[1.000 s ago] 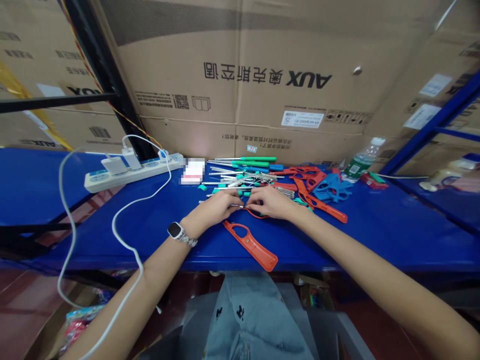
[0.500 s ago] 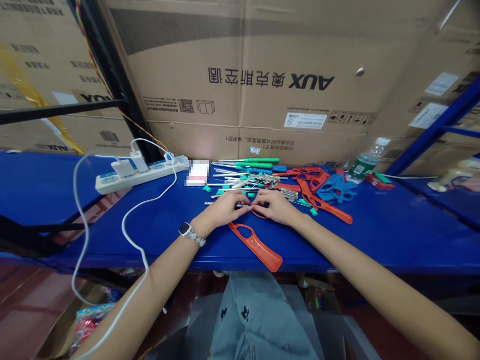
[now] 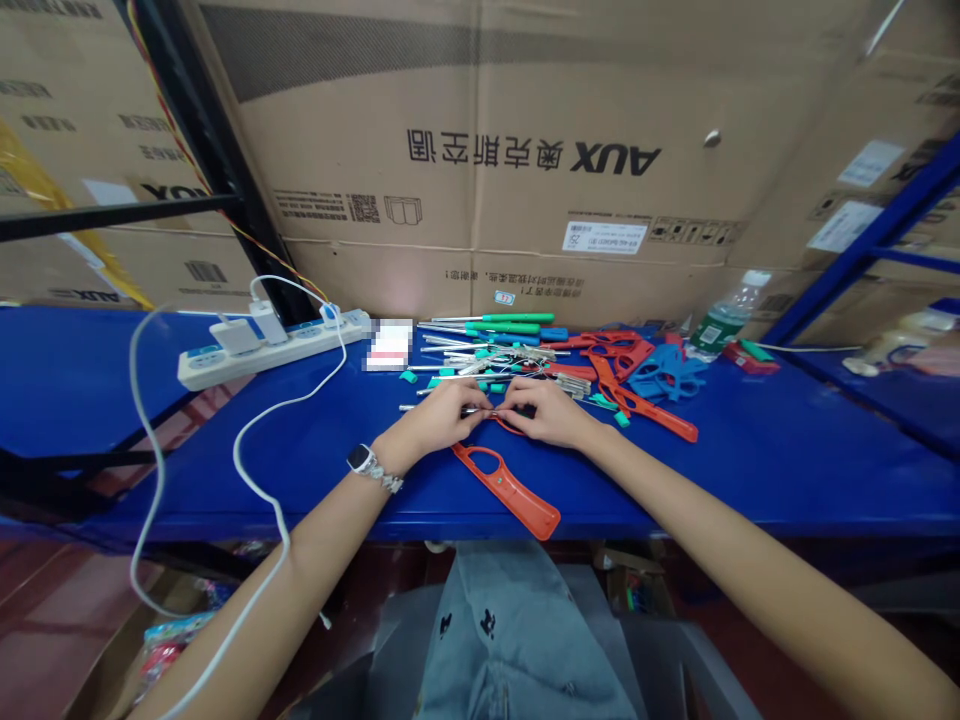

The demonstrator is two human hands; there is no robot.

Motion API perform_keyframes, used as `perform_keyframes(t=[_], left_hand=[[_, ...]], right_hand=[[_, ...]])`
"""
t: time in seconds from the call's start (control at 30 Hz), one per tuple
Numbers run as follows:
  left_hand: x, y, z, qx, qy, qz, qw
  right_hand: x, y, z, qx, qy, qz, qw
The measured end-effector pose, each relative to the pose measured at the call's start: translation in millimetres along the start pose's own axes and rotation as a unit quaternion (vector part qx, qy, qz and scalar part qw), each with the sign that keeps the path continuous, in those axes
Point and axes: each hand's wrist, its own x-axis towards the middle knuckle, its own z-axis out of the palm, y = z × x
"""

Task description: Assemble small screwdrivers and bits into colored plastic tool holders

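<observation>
My left hand [image 3: 448,414] is closed in a pinch on a thin metal rod [image 3: 407,408], whose end sticks out to its left. Fingertip to fingertip with it, my right hand [image 3: 546,412] pinches something too small to make out. A red-orange piece [image 3: 510,427] shows partly beneath my right fingers. In front of both hands an orange shell half [image 3: 517,497] lies on the blue table [image 3: 697,490], its hollow side up. Just behind them is a pile of metal rods [image 3: 450,345], small teal pieces and clear parts.
Red shells [image 3: 652,408], blue shells [image 3: 664,375] and a bottle [image 3: 724,320] lie or stand to the right. Green-handled lighters [image 3: 517,318] are at the back. A power strip [image 3: 285,350] with a white cable [image 3: 251,480] sits left, before a large carton [image 3: 525,60].
The whole view has shifted slightly. Both hands stay pinched together at nearly the same place, with small changes in the fingers.
</observation>
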Motion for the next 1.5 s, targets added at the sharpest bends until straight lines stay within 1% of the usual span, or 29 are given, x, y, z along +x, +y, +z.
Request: perform_keyframes(t=[0.23, 0.37, 0.5, 0.7, 0.8, 0.9, 1.03, 1.2, 1.3, 1.4, 1.5], left_hand=[[-5, 4, 1.7, 0.103, -0.013, 0.013, 0.994], [-5, 4, -0.4, 0.099, -0.014, 0.025, 0.995], [-6, 6, -4.7, 0.099, -0.034, 0.037, 0.994], [-6, 8, -6.4, 0.164, -0.043, 0.068, 0.983], [-5, 7, -8.0, 0.178, -0.069, 0.080, 0.978], [-5, 3, -12.0, 0.167, -0.098, 0.095, 0.977], [-8, -1, -17.2, 0.170, -0.116, 0.125, 0.971], [-14, 0, -16.5, 0.198, -0.098, 0.139, 0.965], [-18, 1, -13.4, 0.191, -0.082, 0.141, 0.968], [-19, -2, -10.3, 0.155, -0.063, 0.134, 0.977], [-17, -8, -8.2, 0.082, -0.049, 0.116, 0.989]], right_hand=[[1, -5, -1, -0.024, -0.002, -0.003, 1.000], [-2, -7, -1, -0.046, 0.007, -0.023, 0.999], [-4, -9, -1, -0.065, 0.006, -0.038, 0.997], [-5, -10, -1, -0.071, 0.000, -0.032, 0.997], [-4, -11, -1, -0.079, 0.000, -0.032, 0.996], [-3, -12, 0, -0.087, -0.008, -0.028, 0.996], [-1, -12, 1, -0.093, -0.015, -0.027, 0.995], [-1, -11, 1, -0.105, -0.021, -0.037, 0.994], [0, -11, 1, -0.116, -0.021, -0.047, 0.992], [-1, -11, 0, -0.130, -0.021, -0.061, 0.989], [-1, -9, -2, -0.152, -0.027, -0.076, 0.985]])
